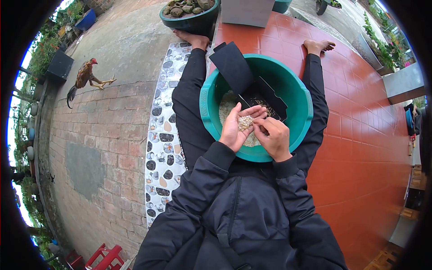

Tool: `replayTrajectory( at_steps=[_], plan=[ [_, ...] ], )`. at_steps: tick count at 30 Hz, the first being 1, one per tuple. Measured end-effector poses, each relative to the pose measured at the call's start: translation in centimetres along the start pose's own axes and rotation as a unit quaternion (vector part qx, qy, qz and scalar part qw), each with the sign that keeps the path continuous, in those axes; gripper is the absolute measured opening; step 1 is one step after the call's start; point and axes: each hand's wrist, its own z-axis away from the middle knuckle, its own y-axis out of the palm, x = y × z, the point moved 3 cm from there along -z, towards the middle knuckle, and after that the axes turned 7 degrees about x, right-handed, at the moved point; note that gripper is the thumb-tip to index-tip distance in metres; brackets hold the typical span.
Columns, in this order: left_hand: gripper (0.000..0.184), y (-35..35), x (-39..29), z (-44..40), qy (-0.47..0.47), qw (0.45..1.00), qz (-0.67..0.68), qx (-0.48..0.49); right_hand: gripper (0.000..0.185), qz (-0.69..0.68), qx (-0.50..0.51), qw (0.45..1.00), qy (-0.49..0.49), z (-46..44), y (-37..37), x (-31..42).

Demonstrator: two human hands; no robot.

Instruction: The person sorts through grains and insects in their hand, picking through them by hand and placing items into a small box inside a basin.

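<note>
Between my outstretched legs stands a green basin (300, 90) with pale grains (226, 104) in its bottom. A black open box (265, 95) with some dark bits in it rests inside the basin, its lid raised toward the left rim. Above the basin's near part, my left hand (234, 130) lies palm up, cupped around a small heap of pale grains (245, 122). My right hand (274, 137) is beside it, thumb and forefinger pinched at the edge of the left palm. What the pinch holds is too small to make out.
A chicken (84, 76) stands on the brick paving at the left. Beyond my foot is a planter of stones (186, 10). Red stools (105, 257) are at the lower left, a grey block (404, 83) at the right. Red tiles (355, 148) cover the floor to the right.
</note>
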Motion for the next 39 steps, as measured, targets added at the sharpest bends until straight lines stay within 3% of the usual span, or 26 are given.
replayTrajectory(
  at_steps=[23,29,35,39],
  plan=[
    [0.062,-0.1,0.1,0.0,0.000,1.000,-0.012,-0.004,0.014,0.023,0.000,1.000,0.009,0.1,0.2,-0.3],
    [0.061,-0.1,0.1,-0.1,0.002,0.999,-0.038,-0.008,0.012,-0.048,0.015,0.997,0.063,0.0,0.4,-0.7],
    [0.061,0.0,0.0,0.0,-0.007,1.000,0.003,-0.003,0.012,-0.067,0.013,0.995,0.078,0.0,0.2,-0.8],
    [0.060,0.0,0.0,-0.1,0.000,0.999,0.036,0.004,0.014,-0.154,-0.018,0.982,0.106,0.2,-0.1,-1.3]
  ],
)
